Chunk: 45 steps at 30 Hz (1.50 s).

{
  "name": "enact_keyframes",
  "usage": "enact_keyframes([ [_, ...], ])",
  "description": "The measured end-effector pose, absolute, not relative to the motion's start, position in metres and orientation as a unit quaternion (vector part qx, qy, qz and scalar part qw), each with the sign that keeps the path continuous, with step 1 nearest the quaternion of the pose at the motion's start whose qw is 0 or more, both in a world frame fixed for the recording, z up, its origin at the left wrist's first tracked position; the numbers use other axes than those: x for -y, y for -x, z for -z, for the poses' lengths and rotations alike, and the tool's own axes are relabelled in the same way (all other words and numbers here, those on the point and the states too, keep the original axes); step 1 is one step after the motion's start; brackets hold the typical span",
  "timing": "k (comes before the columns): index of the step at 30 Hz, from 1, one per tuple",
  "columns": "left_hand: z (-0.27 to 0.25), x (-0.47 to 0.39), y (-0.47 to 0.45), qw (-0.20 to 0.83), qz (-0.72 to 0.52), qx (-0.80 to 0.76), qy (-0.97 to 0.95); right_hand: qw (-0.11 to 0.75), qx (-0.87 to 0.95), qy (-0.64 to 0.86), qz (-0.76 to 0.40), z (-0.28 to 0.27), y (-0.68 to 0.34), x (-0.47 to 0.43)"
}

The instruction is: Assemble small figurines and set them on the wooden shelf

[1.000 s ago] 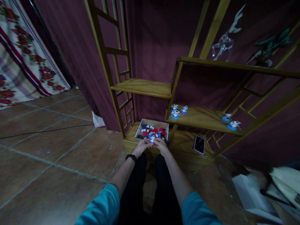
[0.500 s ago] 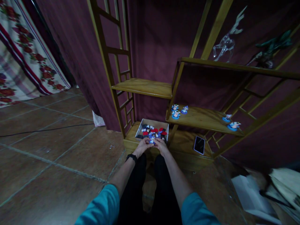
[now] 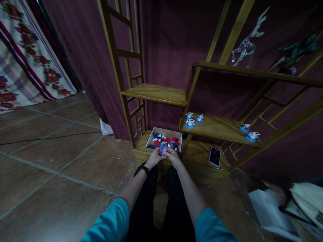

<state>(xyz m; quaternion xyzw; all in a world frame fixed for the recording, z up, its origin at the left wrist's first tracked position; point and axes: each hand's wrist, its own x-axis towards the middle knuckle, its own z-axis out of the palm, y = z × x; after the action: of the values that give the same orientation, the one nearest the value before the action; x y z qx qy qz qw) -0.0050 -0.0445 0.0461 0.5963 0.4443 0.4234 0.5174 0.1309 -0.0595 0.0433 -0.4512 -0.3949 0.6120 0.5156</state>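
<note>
Brown tiled floor (image 3: 75, 161) and a flowered curtain (image 3: 32, 50) fill the left of the frame; a plum drape (image 3: 83, 50) hangs beside and behind a wooden shelf unit (image 3: 156, 93). At lower centre, an open box (image 3: 165, 130) stands on the unit's bottom board, holding a jumble of small toys (image 3: 166, 139), mostly red, black, white and purple. By its near edge, the left hand (image 3: 154, 158) and right hand (image 3: 173, 157) meet, fingers of both pinching one toy figure (image 3: 163, 152). Compared with a second earlier, this figure shows more purple and less white, which suggests it is being turned over in the fingers rather than set down. Right of centre, a middle shelf (image 3: 218, 127) bears three figures (image 3: 190, 123) at its left end and two more (image 3: 252, 135) at its right; below lies a phone (image 3: 214, 156).
</note>
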Motion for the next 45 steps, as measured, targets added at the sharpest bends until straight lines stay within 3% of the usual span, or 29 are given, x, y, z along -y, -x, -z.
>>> enact_keyframes([
  [13,-0.044,0.0466,0.0039,0.461,-0.422,-0.454,-0.635,0.52,0.403,0.468,-0.59,-0.0378,-0.1305,0.0571],
  [45,-0.0472,0.0424,0.0121,0.62,-0.405,-0.431,-0.516,0.561,0.324,0.508,-0.567,-0.0359,-0.1332,0.0547],
])
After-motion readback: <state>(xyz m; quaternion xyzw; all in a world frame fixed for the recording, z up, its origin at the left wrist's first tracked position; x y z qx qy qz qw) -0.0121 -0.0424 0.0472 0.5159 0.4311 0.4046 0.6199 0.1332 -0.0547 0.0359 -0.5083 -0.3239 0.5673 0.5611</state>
